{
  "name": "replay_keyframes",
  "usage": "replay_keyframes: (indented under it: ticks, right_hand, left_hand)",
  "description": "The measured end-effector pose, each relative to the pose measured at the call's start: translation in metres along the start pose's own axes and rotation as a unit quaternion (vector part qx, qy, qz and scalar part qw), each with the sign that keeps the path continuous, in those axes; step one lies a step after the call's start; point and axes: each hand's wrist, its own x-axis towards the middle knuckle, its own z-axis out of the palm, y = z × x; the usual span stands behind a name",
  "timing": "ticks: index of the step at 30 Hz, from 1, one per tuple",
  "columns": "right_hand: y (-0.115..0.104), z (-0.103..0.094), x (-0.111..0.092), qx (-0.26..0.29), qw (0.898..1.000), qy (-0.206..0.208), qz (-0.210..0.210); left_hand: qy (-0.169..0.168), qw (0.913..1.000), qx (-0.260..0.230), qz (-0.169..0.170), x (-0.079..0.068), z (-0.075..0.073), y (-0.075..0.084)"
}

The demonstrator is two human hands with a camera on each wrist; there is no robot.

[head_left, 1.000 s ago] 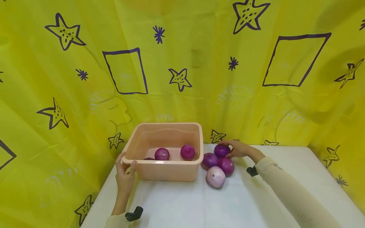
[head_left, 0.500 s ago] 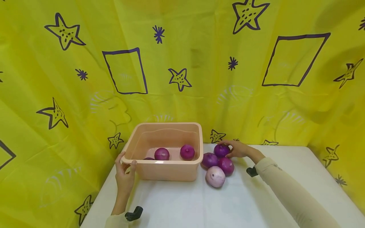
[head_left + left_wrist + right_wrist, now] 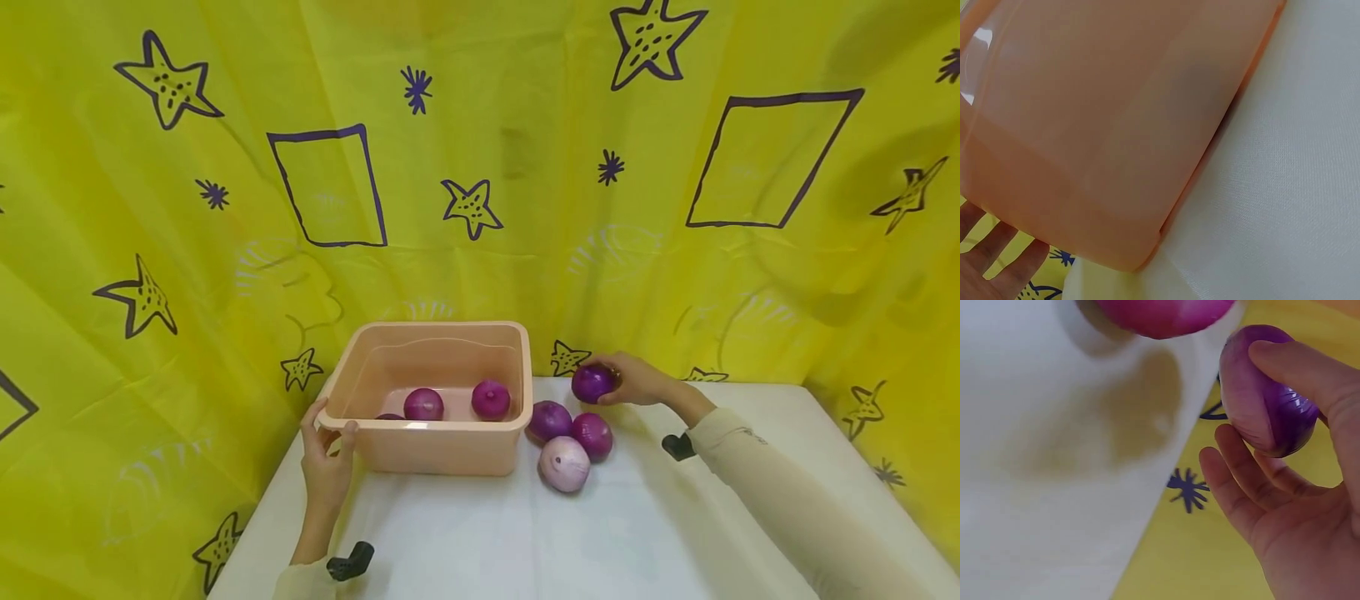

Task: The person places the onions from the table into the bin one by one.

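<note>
While the right hand (image 3: 637, 382) holds a purple onion (image 3: 592, 382) lifted off the table, its fingers (image 3: 1235, 481) curl under the bulb and the thumb presses on top, so the onion is clamped between them. It hangs above the far edge of the white table (image 3: 600, 533), close to the yellow cloth (image 3: 480, 167) with stars and squares drawn on it. In the right wrist view the same onion (image 3: 1266, 394) sits against the fingertips, with another onion's underside showing just past the thumb at the top of the picture.

Just below and toward the person from those fingers lie three more onions, touching one another: a dark purple one (image 3: 550, 420) next to the tub, a reddish one (image 3: 592, 435) beside it, and a pale pinkish one (image 3: 564, 463) nearest the person.

Left of that cluster stands a peach plastic tub (image 3: 442, 450), its right wall touching or nearly touching the dark onion. Inside it are two onions in plain view (image 3: 423, 404) (image 3: 491, 398) and the sliver of a third behind the near wall.

At the tub's near left corner the left hand (image 3: 327, 467) grips the rim, thumb hooked over the edge and fingers (image 3: 997, 250) lying fairly straight against the outside of the wall.
</note>
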Motion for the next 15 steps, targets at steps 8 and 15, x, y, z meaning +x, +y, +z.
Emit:
replay_keyframes:
  ticks: [8, 15]
  right_hand:
    - [-0.025, -0.036, -0.009, 0.009, 0.999, 0.047, -0.020]
    - [-0.048, -0.064, -0.015, 0.001, 0.996, 0.086, -0.018]
  left_hand:
    - [-0.009, 0.9999, -0.010, -0.007, 0.000, -0.001, 0.003]
    - [-0.009, 0.9998, -0.015, -0.006, -0.001, -0.002, 0.003]
